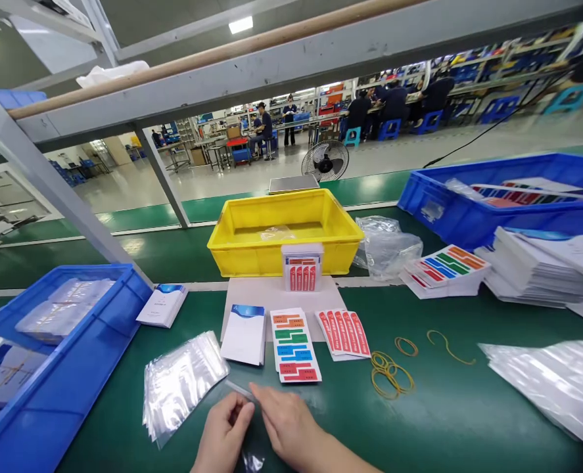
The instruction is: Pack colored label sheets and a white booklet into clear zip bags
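On/near the bench were 2 hands [225, 430], 1 held bag [240, 390], 1 yellow bin [252, 260], 2 lg. blue bins [101, 351], 1 filled pouch [302, 276], 2 sm. booklet stacks [243, 336], 1 lg. paper pile [522, 270] & 3 sticker stacks [296, 345]; rubber bands [388, 368], approx. 5, overlapped, so exact no. was unclear.

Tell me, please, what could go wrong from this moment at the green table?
The clear bag at the left hand and right hand looks thin, so it might crease or slip.
The pile of clear bags near the left hand is loosely fanned and could slide apart if brushed.
The rubber bands lie loose near the red sticker sheets, so one might get caught among them.
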A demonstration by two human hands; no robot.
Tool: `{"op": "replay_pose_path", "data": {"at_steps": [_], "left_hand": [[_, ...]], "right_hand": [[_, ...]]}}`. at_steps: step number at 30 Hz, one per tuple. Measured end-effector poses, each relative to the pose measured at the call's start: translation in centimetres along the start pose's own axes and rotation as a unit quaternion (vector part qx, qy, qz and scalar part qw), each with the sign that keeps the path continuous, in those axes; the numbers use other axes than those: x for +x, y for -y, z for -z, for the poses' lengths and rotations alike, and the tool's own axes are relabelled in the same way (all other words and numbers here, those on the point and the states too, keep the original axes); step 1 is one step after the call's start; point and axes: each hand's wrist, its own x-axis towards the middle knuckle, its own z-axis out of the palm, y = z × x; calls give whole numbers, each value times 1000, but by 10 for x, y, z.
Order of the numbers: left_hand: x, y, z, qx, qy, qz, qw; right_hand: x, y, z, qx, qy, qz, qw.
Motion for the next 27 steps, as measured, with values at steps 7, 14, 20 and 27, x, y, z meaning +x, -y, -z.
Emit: {"op": "replay_pose_path", "data": {"at_steps": [7, 14, 20, 27], "left_hand": [[7, -1, -11, -132, -13, 60, 989], [4, -3, -15, -100, -7, 14, 995], [0, -10, -18, -22, -3, -3, 1000], [1, -10, -22, -31, -23, 32, 999]], "right_hand": [[3, 4, 16, 53, 9, 18, 998], [7, 3, 27, 129, 11, -75, 989], [3, 1, 16, -11, -49, -20, 999], [6, 0, 28, -98, -168, 1, 981]]}}
